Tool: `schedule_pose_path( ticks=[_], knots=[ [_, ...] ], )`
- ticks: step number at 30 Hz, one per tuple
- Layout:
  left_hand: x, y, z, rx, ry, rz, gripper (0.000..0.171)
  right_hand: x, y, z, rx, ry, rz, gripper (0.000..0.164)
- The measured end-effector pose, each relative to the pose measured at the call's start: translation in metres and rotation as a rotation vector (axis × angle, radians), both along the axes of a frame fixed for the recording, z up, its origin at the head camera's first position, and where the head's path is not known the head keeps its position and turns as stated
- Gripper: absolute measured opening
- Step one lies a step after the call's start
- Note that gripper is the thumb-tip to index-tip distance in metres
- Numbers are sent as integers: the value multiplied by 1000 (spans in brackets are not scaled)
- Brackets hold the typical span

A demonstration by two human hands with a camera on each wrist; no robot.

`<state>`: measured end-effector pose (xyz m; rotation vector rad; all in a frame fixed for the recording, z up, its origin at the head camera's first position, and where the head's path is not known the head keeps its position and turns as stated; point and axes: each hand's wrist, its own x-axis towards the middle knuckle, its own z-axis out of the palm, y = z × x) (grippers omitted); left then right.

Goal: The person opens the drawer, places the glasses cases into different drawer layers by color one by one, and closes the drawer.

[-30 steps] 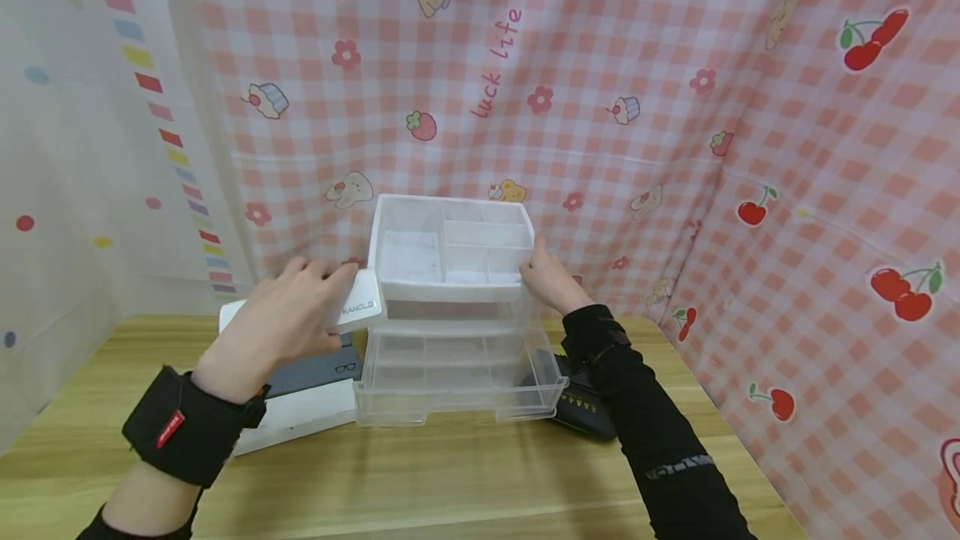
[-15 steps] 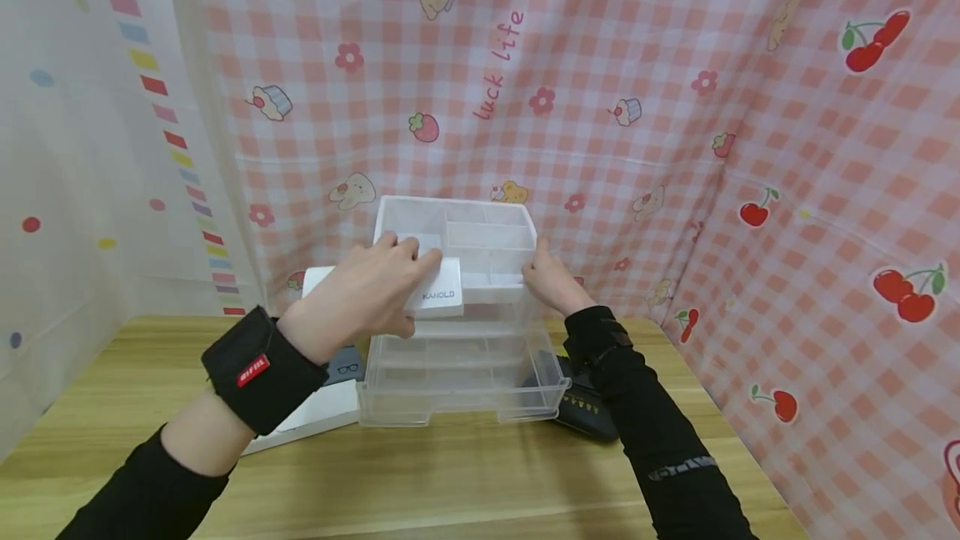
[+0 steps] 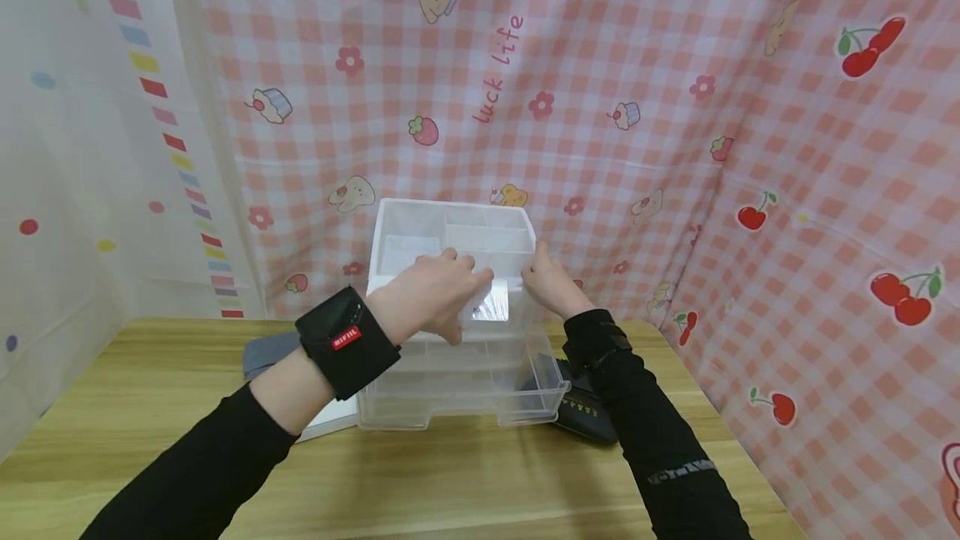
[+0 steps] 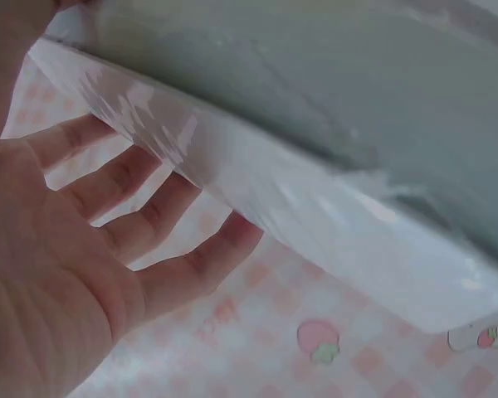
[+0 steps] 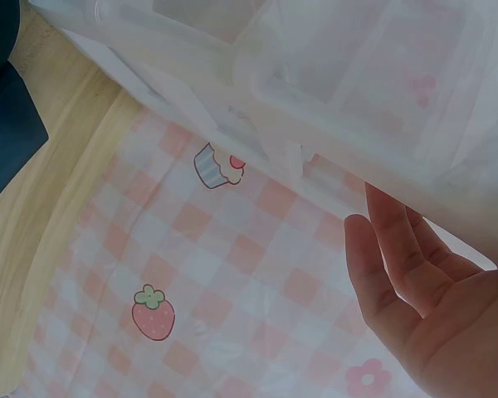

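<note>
A clear plastic drawer organizer [image 3: 461, 407], topped by a white compartment tray [image 3: 378, 232], stands at the middle of the table. In front of the tray, my left hand [image 3: 435, 290] holds a flat white box [image 3: 491, 302] across the organizer's upper front. The left wrist view has the fingers spread along one edge of this white box [image 4: 332, 224], with the thumb at its upper corner. My right hand [image 3: 553, 280] grips the tray's right side. In the right wrist view its fingers [image 5: 398, 249] reach behind the organizer's edge [image 5: 315, 133], which partly hides them.
On the wooden table [image 3: 450, 490], a grey-blue case [image 3: 266, 350] and a white flat item [image 3: 330, 419] lie left of the organizer, partly behind my left arm. A black case [image 3: 585, 415] lies at its right. Checked cloth [image 3: 645, 157] hangs behind.
My left hand has carried the white box from the organizer's left side rightward across its front. The right hand stays at the tray's right side.
</note>
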<state>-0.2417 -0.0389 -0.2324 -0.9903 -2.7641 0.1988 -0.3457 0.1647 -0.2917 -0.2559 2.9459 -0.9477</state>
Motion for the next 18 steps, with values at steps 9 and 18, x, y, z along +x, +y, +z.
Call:
schedule_pose_path(
  ticks=[9,18],
  knots=[
    [-15,19,-23,-102,-56,3,68,1,0,-1,2,14,7,62],
    [-18,31,-42,-202,-18,-19,37,1,0,-1,-8,18,3,59]
  ],
)
